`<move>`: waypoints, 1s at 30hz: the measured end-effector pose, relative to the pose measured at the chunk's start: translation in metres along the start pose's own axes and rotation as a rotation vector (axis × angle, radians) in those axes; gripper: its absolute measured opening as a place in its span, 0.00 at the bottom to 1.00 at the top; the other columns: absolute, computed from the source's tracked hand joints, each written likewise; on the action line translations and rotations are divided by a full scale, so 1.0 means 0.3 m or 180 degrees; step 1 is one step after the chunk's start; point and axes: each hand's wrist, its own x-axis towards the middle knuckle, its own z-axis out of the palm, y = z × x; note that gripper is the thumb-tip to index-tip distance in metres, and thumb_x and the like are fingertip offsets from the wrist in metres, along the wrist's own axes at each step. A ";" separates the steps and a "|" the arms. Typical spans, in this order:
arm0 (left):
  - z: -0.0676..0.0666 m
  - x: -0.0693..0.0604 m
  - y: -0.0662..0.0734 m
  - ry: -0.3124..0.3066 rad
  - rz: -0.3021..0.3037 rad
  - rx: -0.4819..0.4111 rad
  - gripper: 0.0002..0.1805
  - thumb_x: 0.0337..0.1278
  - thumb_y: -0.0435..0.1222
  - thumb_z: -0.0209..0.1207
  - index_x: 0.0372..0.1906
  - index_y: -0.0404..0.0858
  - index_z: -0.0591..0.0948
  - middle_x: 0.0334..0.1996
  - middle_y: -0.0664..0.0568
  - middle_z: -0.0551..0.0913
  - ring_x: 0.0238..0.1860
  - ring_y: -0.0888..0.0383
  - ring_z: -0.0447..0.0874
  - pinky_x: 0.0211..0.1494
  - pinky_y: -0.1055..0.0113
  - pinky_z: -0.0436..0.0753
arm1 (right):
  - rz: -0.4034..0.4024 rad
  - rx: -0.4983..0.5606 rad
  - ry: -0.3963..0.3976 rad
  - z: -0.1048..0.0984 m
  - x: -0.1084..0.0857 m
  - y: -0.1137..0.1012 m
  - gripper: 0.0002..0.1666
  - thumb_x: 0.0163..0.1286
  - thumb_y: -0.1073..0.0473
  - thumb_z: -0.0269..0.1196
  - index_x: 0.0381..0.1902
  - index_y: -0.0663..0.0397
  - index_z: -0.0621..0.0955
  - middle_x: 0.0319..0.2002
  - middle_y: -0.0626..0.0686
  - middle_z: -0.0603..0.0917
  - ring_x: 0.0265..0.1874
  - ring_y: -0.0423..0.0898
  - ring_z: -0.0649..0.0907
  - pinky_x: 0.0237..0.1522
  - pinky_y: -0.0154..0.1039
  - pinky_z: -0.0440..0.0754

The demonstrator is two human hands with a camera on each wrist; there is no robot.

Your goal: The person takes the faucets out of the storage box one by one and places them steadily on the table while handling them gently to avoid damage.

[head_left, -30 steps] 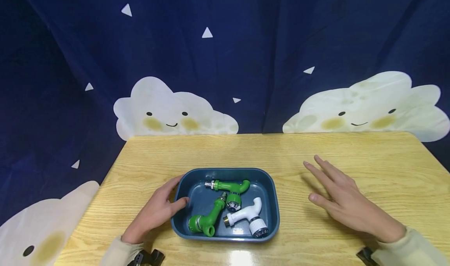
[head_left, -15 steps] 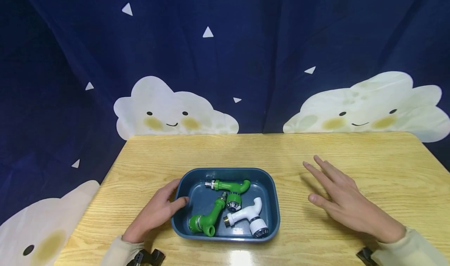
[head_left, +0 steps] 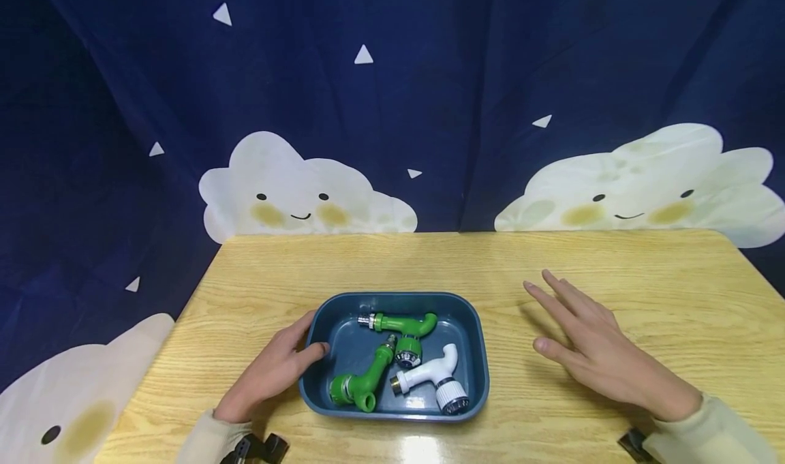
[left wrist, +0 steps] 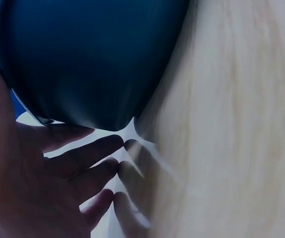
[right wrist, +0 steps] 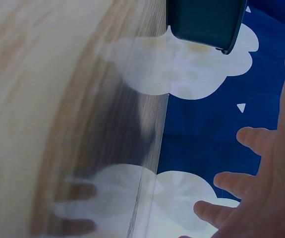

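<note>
A dark blue plastic tub (head_left: pixel 319 403) stands on the table and holds three taps. One green tap (head_left: pixel 398 325) lies along the far side. The other green tap (head_left: pixel 365 382) lies slanted at the near left, and a white tap (head_left: pixel 429 374) with a ribbed knob lies at the near right. My left hand (head_left: pixel 279 362) grips the tub's left wall, thumb over the rim and fingers outside. In the left wrist view, the fingers (left wrist: pixel 83 156) show beside the tub's outer wall. My right hand (head_left: pixel 591 348) hovers over the table right of the tub, fingers spread, holding nothing.
The light wooden table (head_left: pixel 490 266) reaches back to a dark blue curtain (head_left: pixel 429 96) printed with white clouds and triangles. Black straps with small devices (head_left: pixel 274 447) sit at both wrists.
My right hand has shifted slightly left towards the tub. The left hand, the tub and the taps have stayed in place.
</note>
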 end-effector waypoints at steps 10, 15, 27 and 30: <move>0.010 -0.002 -0.001 0.0040 0.0056 -0.0268 0.29 0.67 0.38 0.58 0.73 0.48 0.71 0.64 0.44 0.81 0.60 0.50 0.81 0.53 0.68 0.84 | -0.0039 -0.0019 0.0027 0.004 0.000 -0.006 0.46 0.72 0.48 0.65 0.82 0.34 0.57 0.84 0.57 0.51 0.78 0.71 0.60 0.60 0.73 0.59; 0.015 -0.001 -0.005 0.0108 0.0102 -0.0270 0.28 0.67 0.35 0.57 0.72 0.46 0.71 0.63 0.45 0.81 0.60 0.50 0.80 0.55 0.67 0.83 | -0.0060 -0.0044 0.0030 0.007 0.000 -0.009 0.47 0.72 0.48 0.65 0.82 0.34 0.57 0.84 0.57 0.52 0.78 0.69 0.60 0.60 0.73 0.59; 0.020 0.003 -0.003 0.0152 0.0056 -0.0353 0.30 0.66 0.32 0.54 0.73 0.44 0.70 0.64 0.44 0.80 0.61 0.49 0.79 0.56 0.67 0.83 | -0.0056 0.0000 0.0013 0.010 0.006 -0.023 0.47 0.72 0.48 0.65 0.82 0.33 0.57 0.84 0.57 0.53 0.77 0.71 0.61 0.60 0.73 0.60; 0.023 0.005 -0.006 0.0131 0.0105 -0.0398 0.30 0.67 0.31 0.52 0.74 0.43 0.69 0.66 0.42 0.79 0.61 0.49 0.79 0.57 0.67 0.82 | -0.0047 0.0013 -0.0002 0.009 0.006 -0.023 0.47 0.72 0.47 0.65 0.82 0.32 0.57 0.84 0.56 0.52 0.77 0.71 0.61 0.60 0.74 0.60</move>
